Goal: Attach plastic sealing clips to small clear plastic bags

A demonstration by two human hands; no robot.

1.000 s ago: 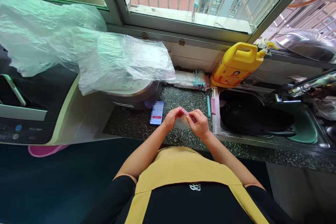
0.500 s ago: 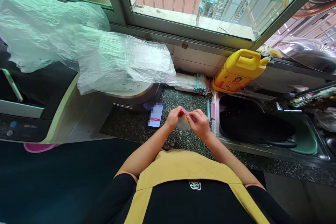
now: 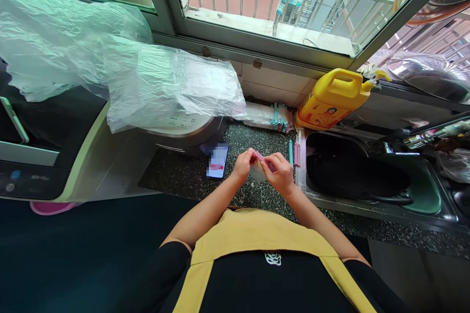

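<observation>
Over the speckled granite counter [image 3: 183, 176], my left hand [image 3: 243, 165] and my right hand [image 3: 279, 173] meet. Both pinch a pink sealing clip [image 3: 261, 158] that sits across the top of a small clear plastic bag [image 3: 256, 172]. The bag hangs between the two hands, just above the counter. All fingers are curled closed on the clip and bag.
A phone [image 3: 217, 161] lies left of my hands. Behind are a pile of bags with teal and pink clips [image 3: 273, 115], two loose clips [image 3: 293, 151], and a yellow jug [image 3: 332, 99]. A black wok [image 3: 352, 173] fills the sink on the right. A plastic-draped cooker [image 3: 176, 107] stands left.
My hands have hardly moved on the clip and bag. The view has shifted slightly as my head moved.
</observation>
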